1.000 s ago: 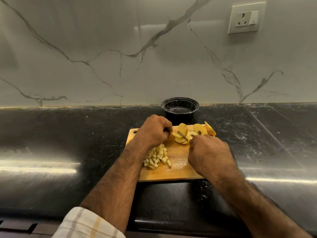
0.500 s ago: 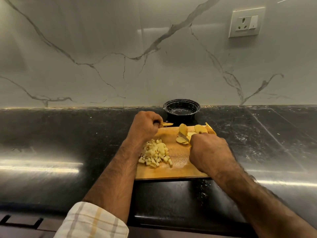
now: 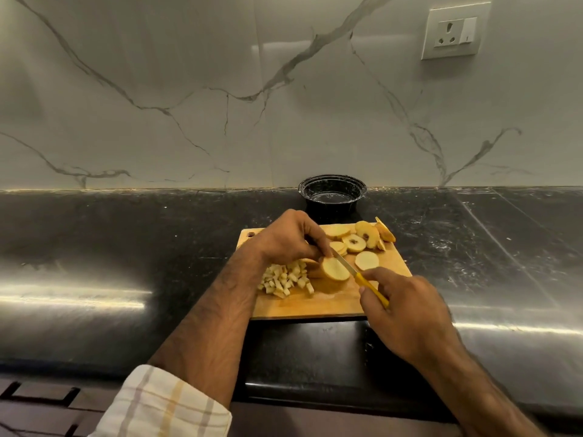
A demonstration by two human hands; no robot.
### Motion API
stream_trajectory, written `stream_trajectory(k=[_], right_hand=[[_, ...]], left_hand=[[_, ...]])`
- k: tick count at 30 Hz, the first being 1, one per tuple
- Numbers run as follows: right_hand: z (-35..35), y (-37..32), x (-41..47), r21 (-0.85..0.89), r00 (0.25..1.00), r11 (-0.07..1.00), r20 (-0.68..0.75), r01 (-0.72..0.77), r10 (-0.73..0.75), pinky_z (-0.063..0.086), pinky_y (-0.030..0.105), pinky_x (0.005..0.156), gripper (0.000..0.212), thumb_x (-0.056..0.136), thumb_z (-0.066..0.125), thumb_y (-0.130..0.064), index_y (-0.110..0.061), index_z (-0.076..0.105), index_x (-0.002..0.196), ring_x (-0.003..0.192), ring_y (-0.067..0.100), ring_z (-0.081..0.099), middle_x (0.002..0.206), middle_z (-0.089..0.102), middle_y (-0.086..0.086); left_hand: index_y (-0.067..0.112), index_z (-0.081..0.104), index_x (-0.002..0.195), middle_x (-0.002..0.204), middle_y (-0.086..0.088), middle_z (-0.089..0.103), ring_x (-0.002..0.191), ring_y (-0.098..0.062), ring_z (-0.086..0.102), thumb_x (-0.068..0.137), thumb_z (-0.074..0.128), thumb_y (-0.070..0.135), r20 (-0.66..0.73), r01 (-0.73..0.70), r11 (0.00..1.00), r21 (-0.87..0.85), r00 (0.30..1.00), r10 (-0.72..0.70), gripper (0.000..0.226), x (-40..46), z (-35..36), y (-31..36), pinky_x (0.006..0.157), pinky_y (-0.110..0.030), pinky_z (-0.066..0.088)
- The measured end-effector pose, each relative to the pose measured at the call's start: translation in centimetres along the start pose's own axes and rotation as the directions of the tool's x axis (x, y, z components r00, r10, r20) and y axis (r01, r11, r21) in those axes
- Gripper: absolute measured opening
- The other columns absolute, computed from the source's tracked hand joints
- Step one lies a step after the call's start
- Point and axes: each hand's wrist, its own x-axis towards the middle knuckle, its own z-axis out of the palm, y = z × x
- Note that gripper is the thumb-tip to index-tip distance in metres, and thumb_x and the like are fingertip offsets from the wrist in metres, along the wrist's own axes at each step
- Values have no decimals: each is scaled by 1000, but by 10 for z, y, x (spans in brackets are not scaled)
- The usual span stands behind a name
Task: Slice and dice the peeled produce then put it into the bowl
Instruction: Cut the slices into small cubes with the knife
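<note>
half a second ago your left hand point(image 3: 285, 239) was a fist at the far left of the rectangular wooden cutting board point(image 3: 328, 302); now it has come to the middle, its fingers curled down onto a stack of pale yellow round produce slices point(image 3: 332, 269), pinning them in place. your right hand point(image 3: 407, 310), which hid the knife before, now shows it: the small yellow-handled knife point(image 3: 358, 275) is pinched in curled fingers, the blade lying across the top of the stack. the heap of pale diced cubes point(image 3: 285, 279) sits just left of the stack, and the loose round slices with dark cores point(image 3: 359, 239) lie along the board's far edge. the black round plastic bowl point(image 3: 332, 192) stands just behind the board against the wall. everything rests on a glossy black stone counter point(image 3: 126, 247) under a white marble-veined backsplash point(image 3: 189, 89) with a white wall socket point(image 3: 454, 31). how many slices are stacked is hard to tell, and your left hand covers the blade's tip.
</note>
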Motion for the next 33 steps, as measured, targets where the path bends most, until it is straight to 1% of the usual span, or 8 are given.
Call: stream_trajectory(k=[4,8,11,13,22,26,30,33], right_hand=[[2,4,-1,42,998,998,35,-48,47,44,27,52,37,97,58,-46,-37,66,132,59,10,57,64,61,-8],[-2,4,-4,74,998,995,-4,-69,70,44,27,51,33,96,60,-45,-36,69,126,54,9,55,59,58,-8],[-6,6,-6,106,994,991,-73,-78,86,39,23,47,30,94,64,-41,-35,74,122,46,9,51,50,54,-7],[-8,8,-6,103,993,991,-66,-88,95,39,22,46,30,94,65,-40,-35,76,121,43,10,50,47,54,-7],[-13,13,-1,48,988,987,24,-155,154,53,29,56,28,91,64,-43,-36,72,117,64,9,61,76,65,-10],[-11,12,3,-37,985,987,74,-154,156,57,29,64,25,94,60,-48,-37,69,115,71,7,61,83,64,-12],[-8,12,-2,15,989,993,-93,-114,115,47,26,54,27,97,60,-49,-33,72,115,59,7,56,65,61,-10],[-9,10,-6,68,979,993,-174,-98,109,36,22,50,25,96,63,-45,-30,74,113,48,6,52,54,55,-9]], left_hand=[[27,85,96,98,19,73,104,-1,66,92,76,5,-50,68,981,180,997,-60,24,3,5,4,109,-44,53],[33,79,102,94,28,64,102,10,50,94,76,34,-109,52,906,420,994,-6,9,-2,0,9,119,-53,24],[36,77,102,100,28,61,116,-5,46,80,74,75,-39,120,855,505,992,-117,45,-3,12,11,112,-53,25],[36,75,110,107,22,58,121,-11,36,75,71,82,-11,145,801,581,985,-170,58,-5,23,18,109,-53,25],[52,67,124,140,21,53,140,-17,33,82,75,69,85,114,869,481,981,-176,46,-11,16,2,117,-61,18],[43,67,124,131,23,56,129,-8,43,88,77,55,82,111,885,452,983,-165,40,-12,20,10,119,-53,15],[40,63,120,123,23,55,113,3,43,89,80,36,89,133,915,381,980,-179,35,-18,21,20,116,-46,22],[47,56,110,124,26,59,123,1,49,86,78,22,124,115,944,309,979,-160,42,-19,20,21,121,-55,29]])
